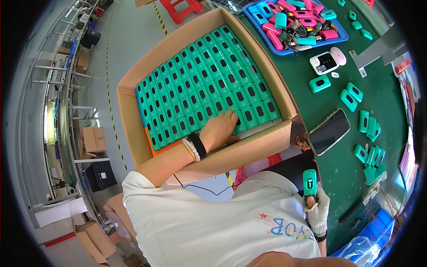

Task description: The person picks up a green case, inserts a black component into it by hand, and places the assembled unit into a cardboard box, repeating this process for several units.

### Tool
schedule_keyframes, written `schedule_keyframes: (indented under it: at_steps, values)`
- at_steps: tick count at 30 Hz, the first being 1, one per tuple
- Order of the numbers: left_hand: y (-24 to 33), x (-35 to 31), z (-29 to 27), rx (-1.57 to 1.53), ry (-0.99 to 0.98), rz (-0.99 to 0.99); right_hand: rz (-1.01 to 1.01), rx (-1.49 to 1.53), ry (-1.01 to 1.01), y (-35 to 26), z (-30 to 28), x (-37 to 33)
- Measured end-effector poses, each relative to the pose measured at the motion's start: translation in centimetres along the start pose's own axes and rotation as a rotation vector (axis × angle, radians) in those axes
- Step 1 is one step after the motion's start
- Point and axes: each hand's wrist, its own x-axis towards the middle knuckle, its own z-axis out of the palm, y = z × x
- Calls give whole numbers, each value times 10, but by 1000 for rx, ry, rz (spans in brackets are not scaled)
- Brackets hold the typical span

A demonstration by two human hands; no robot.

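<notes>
My left hand [220,129], bare, with a watch band and bracelets at the wrist, reaches into a large cardboard box [284,129]. Its fingers are curled on a small green handheld device [240,121] at the near edge of the packed rows; the thumb side is partly hidden. Several rows of matching green devices with dark oval windows [202,75] fill the box. In front of my body at the right, my right hand [317,211], in a white glove with a bare thumb showing, holds another green device [309,181] upright. Its small display is lit.
A green table [338,178] runs along my right, with a dark-screened phone [329,132], loose green devices [350,99] and a white gadget [324,63]. A blue tray [307,46] holds pink, blue and green pieces. Shelving [58,111] and a red stool [180,10] stand beyond.
</notes>
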Motion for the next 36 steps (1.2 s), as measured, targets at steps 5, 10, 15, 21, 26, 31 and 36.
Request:
schedule_keyframes:
  at_steps: [5, 10, 15, 21, 26, 31, 36]
  values:
    - [-16, 9, 2, -15, 49, 37, 10, -16, -5, -4, 0, 4]
    - [-48, 16, -29, -456, -141, 35, 29, 39, -9, 5, 2, -3]
    - [-41, 15, -30, -583, -278, -202, 26, 47, -10, 12, 4, -8]
    - [-11, -4, 5, -49, 158, 7, 59, 65, -9, 18, 0, -14]
    - [-31, -34, -3, 2, 28, 15, -4, 36, 102, 35, -3, -21]
    - [-36, -44, 5, 93, -105, -114, 28, 87, 56, 22, -1, -13]
    - [-62, -38, -14, -183, -134, -36, -16, -5, 32, 10, -4, -8]
